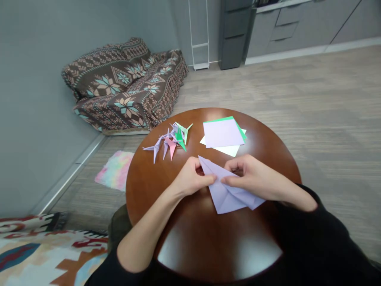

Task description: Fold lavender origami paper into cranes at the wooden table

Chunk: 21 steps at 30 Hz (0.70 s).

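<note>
Both hands grip a creased lilac sheet of origami paper (224,198), partly folded and held just above the round table. My left hand (193,176) pinches its left part, thumb on top and fingers behind. My right hand (248,176) is closed on the upper right part, its thumb tip close to the left thumb. The fingers under the paper are hidden. Beyond the left hand lies a group of folded paper cranes (170,143) in lilac, pink, green and pale green. A stack of flat paper sheets (224,134), lilac on top, lies beyond the right hand.
The brown round table (149,194) has a glossy top. A sofa (127,87) under a patterned cover stands at the back left, with a fluffy pastel rug (116,171) on the floor nearer. Grey cabinets (285,28) line the far wall. A patterned cloth (53,254) shows at lower left.
</note>
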Available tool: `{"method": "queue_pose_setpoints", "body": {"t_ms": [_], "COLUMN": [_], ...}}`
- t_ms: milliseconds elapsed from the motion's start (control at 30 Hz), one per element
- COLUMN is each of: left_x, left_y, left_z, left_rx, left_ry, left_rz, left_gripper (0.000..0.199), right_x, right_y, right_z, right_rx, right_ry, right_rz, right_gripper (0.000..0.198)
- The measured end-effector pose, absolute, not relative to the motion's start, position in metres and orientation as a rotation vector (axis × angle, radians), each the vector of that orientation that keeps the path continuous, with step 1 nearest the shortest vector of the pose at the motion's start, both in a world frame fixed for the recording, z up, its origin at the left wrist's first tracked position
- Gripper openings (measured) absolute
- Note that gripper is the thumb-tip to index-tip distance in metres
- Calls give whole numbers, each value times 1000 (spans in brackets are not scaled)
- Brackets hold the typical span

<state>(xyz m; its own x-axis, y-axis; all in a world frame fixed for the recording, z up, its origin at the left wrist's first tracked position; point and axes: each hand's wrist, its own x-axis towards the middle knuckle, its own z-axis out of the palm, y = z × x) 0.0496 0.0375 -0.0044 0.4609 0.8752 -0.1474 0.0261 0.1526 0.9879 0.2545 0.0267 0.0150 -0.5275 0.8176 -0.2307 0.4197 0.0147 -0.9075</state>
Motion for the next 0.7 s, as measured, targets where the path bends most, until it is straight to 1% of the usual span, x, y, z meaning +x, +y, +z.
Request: {"method": "queue_pose_setpoints", "body": {"t_ms": [300, 700], "left_x": [44, 17], "left_y": [42, 60], "left_z": [-6, -12], "left_rx": [1340, 1428], "left_ry": [941, 957], "left_rz": [758, 909], "left_gripper": [16, 9], "right_x": [255, 259], "right_y": [25, 28], "right_z": [18, 21], "right_rx": [-1266, -1244], "right_ry": [-1989, -1952], "right_rz": [1519, 1636], "right_gripper": [19, 16]}}
